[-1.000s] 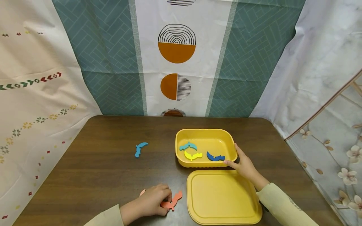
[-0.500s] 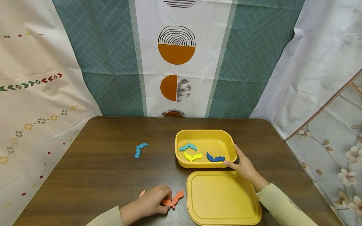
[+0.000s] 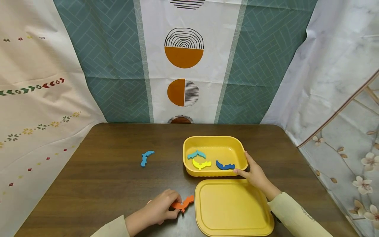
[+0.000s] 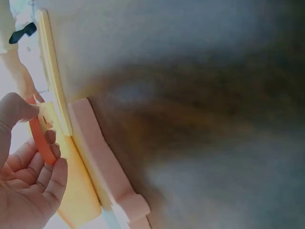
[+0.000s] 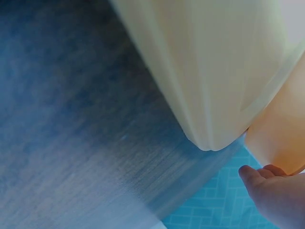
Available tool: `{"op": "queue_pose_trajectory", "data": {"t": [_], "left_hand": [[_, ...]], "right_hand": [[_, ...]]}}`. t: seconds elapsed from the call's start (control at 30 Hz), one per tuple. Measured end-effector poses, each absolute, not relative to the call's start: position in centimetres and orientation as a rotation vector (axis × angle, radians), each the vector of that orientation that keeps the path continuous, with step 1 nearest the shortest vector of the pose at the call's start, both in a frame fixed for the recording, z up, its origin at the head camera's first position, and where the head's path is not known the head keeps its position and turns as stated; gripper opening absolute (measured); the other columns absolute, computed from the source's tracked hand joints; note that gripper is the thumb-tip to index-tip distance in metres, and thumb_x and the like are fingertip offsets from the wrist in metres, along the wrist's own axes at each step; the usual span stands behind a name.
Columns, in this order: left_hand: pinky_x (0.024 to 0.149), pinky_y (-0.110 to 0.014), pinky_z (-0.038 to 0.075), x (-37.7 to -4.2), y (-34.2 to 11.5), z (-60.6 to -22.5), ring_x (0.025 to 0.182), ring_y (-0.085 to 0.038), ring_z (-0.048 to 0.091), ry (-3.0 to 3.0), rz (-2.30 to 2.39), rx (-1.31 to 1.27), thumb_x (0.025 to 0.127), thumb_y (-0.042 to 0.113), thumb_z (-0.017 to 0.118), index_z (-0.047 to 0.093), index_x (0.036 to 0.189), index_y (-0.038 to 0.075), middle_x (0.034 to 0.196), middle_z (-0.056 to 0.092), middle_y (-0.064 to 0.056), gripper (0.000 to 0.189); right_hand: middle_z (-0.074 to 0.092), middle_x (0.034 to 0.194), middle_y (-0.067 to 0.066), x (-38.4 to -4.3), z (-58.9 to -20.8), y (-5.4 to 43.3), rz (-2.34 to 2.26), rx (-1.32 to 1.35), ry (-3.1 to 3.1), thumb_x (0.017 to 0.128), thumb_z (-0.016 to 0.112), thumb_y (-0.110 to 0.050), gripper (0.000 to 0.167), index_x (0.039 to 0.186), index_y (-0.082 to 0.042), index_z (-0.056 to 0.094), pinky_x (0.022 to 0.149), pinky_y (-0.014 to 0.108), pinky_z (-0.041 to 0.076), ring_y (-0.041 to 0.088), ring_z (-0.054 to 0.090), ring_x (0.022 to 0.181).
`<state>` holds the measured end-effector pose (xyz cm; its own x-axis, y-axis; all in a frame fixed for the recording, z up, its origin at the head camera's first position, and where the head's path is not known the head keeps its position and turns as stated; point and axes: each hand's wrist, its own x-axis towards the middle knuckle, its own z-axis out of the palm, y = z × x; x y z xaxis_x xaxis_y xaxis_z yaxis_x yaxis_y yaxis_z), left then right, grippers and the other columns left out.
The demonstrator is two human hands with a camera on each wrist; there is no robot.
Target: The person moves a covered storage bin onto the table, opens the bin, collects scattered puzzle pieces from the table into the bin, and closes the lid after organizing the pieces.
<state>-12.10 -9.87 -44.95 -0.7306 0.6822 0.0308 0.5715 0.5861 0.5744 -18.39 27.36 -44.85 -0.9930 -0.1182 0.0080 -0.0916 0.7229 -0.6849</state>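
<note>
Held the orange curved piece in a near-closed pinch with thumb and fingers of the left hand, by the left edge of the yellow lid and toward the worktop's near edge, with its long axis aslant toward the far right corner and the yellow box. Gripped the box's near right corner with the right hand, farther from the piece. Had shifted the piece slightly right and farther from the near edge since half a second earlier.

Dark wooden table, teal-and-white cloth behind, pale blossom-print cloth at right.
</note>
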Motion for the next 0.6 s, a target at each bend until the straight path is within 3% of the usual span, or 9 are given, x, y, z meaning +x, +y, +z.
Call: {"op": "queue_pose_trajectory", "data": {"t": [0.6], "left_hand": [[0.065, -0.015, 0.041, -12.65, -8.89, -44.48, 0.076, -0.003, 0.041, 2.744, 1.045, 1.243, 0.073, 0.007, 0.068, 0.059, 0.087, 0.011, 0.081, 0.052, 0.009, 0.017]], "right_hand": [[0.015, 0.153, 0.031, -18.44, -44.96, 27.46, -1.142, -0.193, 2.894, 0.086, 0.068, -0.040, 0.099, 0.149, 0.008, 0.007, 0.107, 0.062, 0.024, 0.050, 0.021, 0.137]]}}
